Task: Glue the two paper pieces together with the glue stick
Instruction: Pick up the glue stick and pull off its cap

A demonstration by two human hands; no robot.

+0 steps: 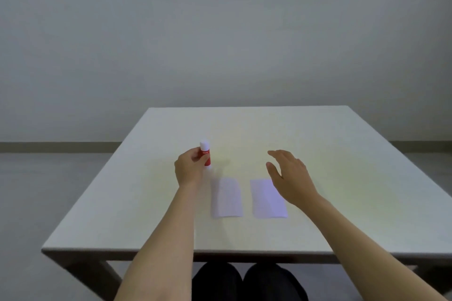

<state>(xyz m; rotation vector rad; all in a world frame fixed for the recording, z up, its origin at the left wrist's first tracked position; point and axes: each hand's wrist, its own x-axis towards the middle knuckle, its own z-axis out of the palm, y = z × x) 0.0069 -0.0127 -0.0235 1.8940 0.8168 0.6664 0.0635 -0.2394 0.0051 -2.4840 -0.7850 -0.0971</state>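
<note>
A red glue stick (pixel 205 153) with a white cap stands upright on the table, and my left hand (pixel 189 168) is wrapped around its red body. Two white paper pieces lie flat side by side nearer to me: the left paper (pixel 226 197) just right of my left wrist, the right paper (pixel 266 199) partly under my right hand. My right hand (pixel 288 173) hovers open above the table, fingers spread, holding nothing, its palm over the far right corner of the right paper.
The pale table (pixel 342 166) reaches to a bare grey wall. Its front edge (pixel 220 252) runs just above my dark-clad knees (pixel 244 281). Floor shows on both sides of the table.
</note>
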